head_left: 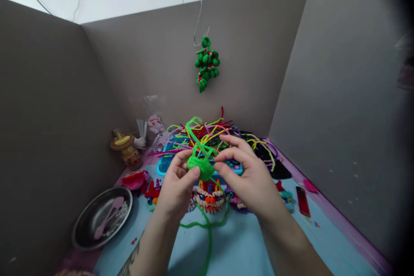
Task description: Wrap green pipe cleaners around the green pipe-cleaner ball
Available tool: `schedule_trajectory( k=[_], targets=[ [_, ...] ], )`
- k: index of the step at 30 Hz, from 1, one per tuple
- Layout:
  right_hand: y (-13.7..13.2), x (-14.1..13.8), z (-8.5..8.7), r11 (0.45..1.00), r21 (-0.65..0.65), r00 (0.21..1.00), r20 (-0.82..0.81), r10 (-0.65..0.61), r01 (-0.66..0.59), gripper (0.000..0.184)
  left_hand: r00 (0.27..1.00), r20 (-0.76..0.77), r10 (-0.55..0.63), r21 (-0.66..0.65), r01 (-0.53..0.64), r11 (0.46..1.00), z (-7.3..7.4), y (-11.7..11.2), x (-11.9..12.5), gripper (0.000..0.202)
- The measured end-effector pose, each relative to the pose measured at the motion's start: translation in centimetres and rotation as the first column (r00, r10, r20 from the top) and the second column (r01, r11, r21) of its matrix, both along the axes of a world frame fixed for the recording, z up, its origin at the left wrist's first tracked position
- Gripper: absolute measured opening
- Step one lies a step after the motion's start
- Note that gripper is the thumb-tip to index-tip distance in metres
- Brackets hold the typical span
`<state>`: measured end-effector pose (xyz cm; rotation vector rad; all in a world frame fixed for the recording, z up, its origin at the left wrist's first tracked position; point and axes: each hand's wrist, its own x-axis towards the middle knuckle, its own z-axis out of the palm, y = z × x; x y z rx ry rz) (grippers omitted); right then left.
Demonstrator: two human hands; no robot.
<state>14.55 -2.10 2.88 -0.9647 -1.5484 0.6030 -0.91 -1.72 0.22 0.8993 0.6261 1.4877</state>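
Note:
A bright green bundle of coiled pipe cleaner is pinched between the thumb and fingers of my left hand. Loose green strands stick up from its top, and longer ones trail down to the table. My right hand is at the bundle's right side, its fingers curved and apart, with the tips close to the strands. Whether those tips touch a strand I cannot tell. Behind and below my hands, an orange, cream and blue pipe cleaner piece stands among several other colourful ones, partly hidden by my hands.
A blue tray heaped with many-coloured pipe cleaners sits at the back. To the left are a metal bowl with a pink scoop and a brown jar. A green ornament hangs before grey partitions.

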Motion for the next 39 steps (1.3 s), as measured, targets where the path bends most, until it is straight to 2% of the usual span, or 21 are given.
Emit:
schedule_trajectory(
  k=[3, 11, 14, 18, 22, 31, 34, 37, 39],
  targets=[
    [-0.7, -0.4, 0.4, 0.998, 0.027, 0.996, 0.071, -0.056, 0.054, 0.004, 0.997, 0.010, 0.072, 0.027, -0.072, 0.997, -0.1, -0.2, 0.4, 0.041],
    [-0.4, -1.2, -0.2, 0.980, 0.149, 0.990, 0.032, -0.137, 0.131, 0.006, 0.985, -0.058, 0.165, 0.085, -0.160, 0.983, -0.7, -0.6, 0.9, 0.035],
    [-0.4, -1.3, -0.3, 0.984, 0.162, 0.995, 0.048, -0.088, 0.080, 0.008, 0.974, -0.095, 0.206, 0.105, -0.196, 0.975, -0.5, -0.8, 0.9, 0.039],
    [-0.6, -1.5, -0.4, 0.992, 0.122, 0.999, 0.013, -0.046, 0.044, 0.009, 0.955, -0.161, 0.250, 0.097, -0.236, 0.967, -0.1, -1.3, 1.0, 0.031],
    [-0.5, -1.5, -0.4, 0.990, 0.140, 1.000, 0.000, -0.013, 0.013, 0.006, 0.936, -0.214, 0.279, 0.101, -0.263, 0.960, 0.3, -1.7, 0.9, 0.027],
    [-0.5, -1.6, -0.5, 0.995, -0.003, 0.992, -0.077, 0.095, -0.096, 0.005, 0.925, -0.263, 0.273, 0.118, -0.250, 0.961, 0.9, -2.0, 0.7, 0.040],
    [-0.3, -1.8, -0.8, 0.993, -0.085, 0.988, -0.140, 0.073, -0.085, 0.008, 0.924, -0.293, 0.245, 0.134, -0.214, 0.968, 1.0, -1.8, 0.6, 0.039],
    [0.2, -1.5, -0.9, 0.992, -0.109, 0.975, -0.218, 0.032, -0.057, 0.014, 0.930, -0.303, 0.207, 0.169, -0.161, 0.972, 1.1, -1.4, 0.5, 0.039],
    [0.6, -0.9, -0.9, 0.992, -0.116, 0.976, -0.216, 0.015, -0.041, 0.014, 0.907, -0.329, 0.263, 0.202, -0.205, 0.958, 1.0, -1.0, 0.1, 0.037]
  ],
)
